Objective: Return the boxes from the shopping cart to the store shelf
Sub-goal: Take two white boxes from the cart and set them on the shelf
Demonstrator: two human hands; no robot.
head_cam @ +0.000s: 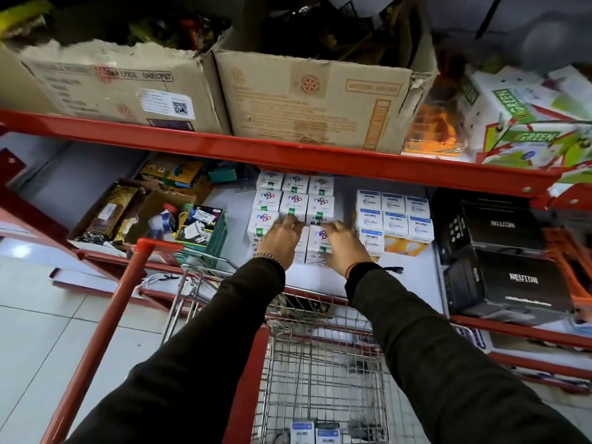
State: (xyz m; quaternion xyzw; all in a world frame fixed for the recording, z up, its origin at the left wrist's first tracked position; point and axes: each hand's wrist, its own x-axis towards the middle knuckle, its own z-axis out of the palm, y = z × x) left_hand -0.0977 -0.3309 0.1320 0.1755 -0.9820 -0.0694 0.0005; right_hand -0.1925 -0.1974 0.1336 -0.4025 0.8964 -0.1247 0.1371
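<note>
Several small white boxes (293, 203) with pink and blue print and green tags stand in rows on the white shelf (413, 274). My left hand (282, 241) lies over the front-left boxes, fingertips against the row behind. My right hand (344, 243) rests on the front-right white box (317, 241), fingers spread beside it. Neither hand lifts a box. Below me, the wire shopping cart (323, 357) with red handles holds white boxes with blue tops (315, 432) at its bottom.
White and blue boxes (394, 219) stand right of the stack, black Neuton cartons (509, 274) further right. Mixed goods and a green box (205, 229) lie at the left. A red beam (288, 155) carries cardboard cartons (314, 97) overhead. Pale floor tiles (38, 315) lie left.
</note>
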